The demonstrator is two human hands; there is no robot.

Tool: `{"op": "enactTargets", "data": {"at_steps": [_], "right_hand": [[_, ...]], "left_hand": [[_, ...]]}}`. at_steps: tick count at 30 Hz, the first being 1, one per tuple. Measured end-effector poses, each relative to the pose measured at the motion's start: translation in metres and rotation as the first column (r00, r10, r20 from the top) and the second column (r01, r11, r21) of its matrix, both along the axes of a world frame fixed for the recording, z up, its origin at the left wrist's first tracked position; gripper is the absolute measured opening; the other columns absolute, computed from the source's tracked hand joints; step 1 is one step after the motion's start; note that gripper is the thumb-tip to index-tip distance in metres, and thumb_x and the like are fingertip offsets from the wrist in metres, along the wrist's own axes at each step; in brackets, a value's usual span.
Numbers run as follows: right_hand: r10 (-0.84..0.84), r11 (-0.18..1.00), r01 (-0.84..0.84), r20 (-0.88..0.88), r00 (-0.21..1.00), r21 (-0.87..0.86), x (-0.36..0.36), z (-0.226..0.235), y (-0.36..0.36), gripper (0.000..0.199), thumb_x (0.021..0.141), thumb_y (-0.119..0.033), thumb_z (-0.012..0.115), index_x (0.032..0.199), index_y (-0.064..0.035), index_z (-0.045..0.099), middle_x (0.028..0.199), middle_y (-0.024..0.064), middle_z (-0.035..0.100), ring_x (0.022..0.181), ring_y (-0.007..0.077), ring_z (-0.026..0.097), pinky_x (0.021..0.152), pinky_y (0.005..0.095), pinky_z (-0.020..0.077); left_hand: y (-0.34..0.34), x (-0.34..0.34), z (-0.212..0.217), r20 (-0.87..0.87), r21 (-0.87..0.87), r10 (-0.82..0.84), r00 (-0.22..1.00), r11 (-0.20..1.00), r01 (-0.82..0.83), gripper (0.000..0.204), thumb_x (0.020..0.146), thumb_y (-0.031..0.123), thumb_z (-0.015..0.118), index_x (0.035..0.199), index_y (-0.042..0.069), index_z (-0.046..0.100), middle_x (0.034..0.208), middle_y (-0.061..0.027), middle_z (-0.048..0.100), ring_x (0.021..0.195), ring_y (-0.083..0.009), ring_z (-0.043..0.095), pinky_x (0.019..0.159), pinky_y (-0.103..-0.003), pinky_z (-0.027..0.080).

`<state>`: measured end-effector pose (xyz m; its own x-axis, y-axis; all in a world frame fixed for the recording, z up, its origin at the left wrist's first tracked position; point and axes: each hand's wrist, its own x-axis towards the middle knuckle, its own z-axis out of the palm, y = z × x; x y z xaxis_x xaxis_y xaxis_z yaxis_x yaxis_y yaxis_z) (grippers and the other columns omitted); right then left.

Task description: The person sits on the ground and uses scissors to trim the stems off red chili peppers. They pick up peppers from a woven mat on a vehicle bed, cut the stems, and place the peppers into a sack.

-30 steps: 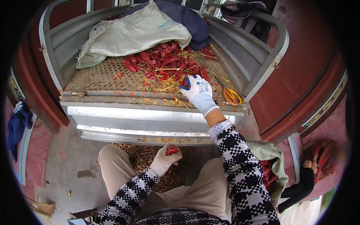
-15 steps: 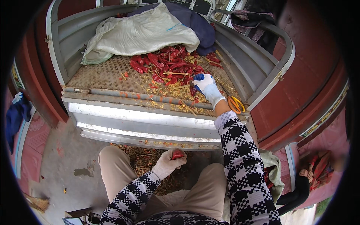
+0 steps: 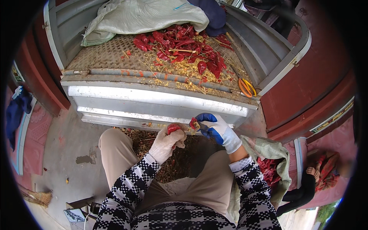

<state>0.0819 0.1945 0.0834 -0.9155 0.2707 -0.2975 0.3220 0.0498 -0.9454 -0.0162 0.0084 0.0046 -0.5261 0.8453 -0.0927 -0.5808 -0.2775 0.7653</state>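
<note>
My left hand (image 3: 164, 147), in an off-white knit glove, is closed around a red dried chili pepper (image 3: 173, 128) above my lap. Close beside it, my right hand (image 3: 219, 132) wears a white glove with blue coating. Its fingers pinch another dried chili (image 3: 193, 123), dark red with a pale yellowish part, held just right of the left hand. Beyond both hands, a heap of red dried chilies (image 3: 184, 42) lies on the cart's metal bed (image 3: 103, 53) amid scattered yellow seeds. Orange-handled scissors (image 3: 247, 88) rest at the bed's right front corner.
A white woven sack (image 3: 145, 17) partly covers the heap. To my right stands an open sack (image 3: 281, 153) containing red chilies (image 3: 269, 170). Stems and scraps (image 3: 142, 143) litter the ground between my knees. Another person's hand (image 3: 312, 173) shows at far right; a broom (image 3: 38, 196) lies at lower left.
My right hand has come back from the heap to beside my left hand, bringing a chili. The left hand has risen slightly, still holding its chili. The view has tipped downward.
</note>
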Motion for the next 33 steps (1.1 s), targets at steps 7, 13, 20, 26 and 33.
{"op": "enactTargets", "data": {"at_steps": [7,13,20,26,33], "right_hand": [[0.006,0.999,-0.008,-0.068,0.998,-0.043,0.014,-0.046,-0.024,0.022,0.088,-0.017,0.061,0.103,0.0006,0.062,0.077,0.0027,0.063,0.063,0.0100,0.054,0.056,0.0228,0.0420],[-0.025,0.852,0.112,-0.174,0.984,0.512,0.017,-0.052,-0.032,0.042,0.078,-0.008,0.067,0.118,-0.0024,0.058,0.100,0.0132,0.067,0.081,0.0208,0.065,0.072,0.0332,0.0516],[0.448,0.230,0.266,-0.345,0.825,0.936,0.019,-0.031,-0.049,0.043,0.069,-0.015,0.070,0.112,-0.0158,0.064,0.102,0.0127,0.060,0.090,0.0324,0.060,0.077,0.0444,0.0501],[0.288,0.500,0.271,-0.453,0.844,0.823,0.014,-0.043,-0.055,0.030,0.072,-0.009,0.065,0.102,-0.0112,0.068,0.097,0.0116,0.062,0.086,0.0336,0.061,0.076,0.0407,0.0513],[-0.237,0.930,0.319,-0.363,0.901,0.183,0.014,-0.050,-0.076,0.018,0.086,-0.004,0.056,0.100,0.0004,0.067,0.083,0.0074,0.065,0.074,0.0177,0.060,0.068,0.0313,0.0487]], "left_hand": [[-0.002,0.005,-0.019,-0.026,-0.045,-0.050,0.998,0.998,0.049,0.025,0.091,0.019,0.065,0.105,-0.001,0.059,0.087,-0.0081,0.065,0.065,-0.0122,0.062,0.059,-0.023,0.054],[0.000,0.008,-0.007,0.048,-0.083,0.007,0.999,0.997,-0.003,0.019,0.083,0.013,0.067,0.097,0.001,0.061,0.080,-0.0063,0.065,0.061,-0.0110,0.059,0.054,-0.023,0.047],[0.000,0.009,-0.014,0.128,-0.106,-0.012,0.992,0.994,0.026,0.021,0.084,0.015,0.066,0.097,0.001,0.058,0.076,-0.0078,0.063,0.055,-0.0133,0.058,0.052,-0.026,0.054],[0.002,0.007,-0.018,0.155,-0.104,-0.039,0.987,0.993,0.056,0.018,0.084,0.012,0.066,0.094,0.001,0.056,0.072,-0.0067,0.060,0.057,-0.0140,0.058,0.053,-0.028,0.053],[-0.002,0.011,-0.016,0.120,-0.054,-0.055,0.991,0.997,0.062,0.018,0.082,0.013,0.067,0.090,0.002,0.055,0.068,-0.0047,0.055,0.057,-0.0140,0.054,0.052,-0.029,0.046]]}}
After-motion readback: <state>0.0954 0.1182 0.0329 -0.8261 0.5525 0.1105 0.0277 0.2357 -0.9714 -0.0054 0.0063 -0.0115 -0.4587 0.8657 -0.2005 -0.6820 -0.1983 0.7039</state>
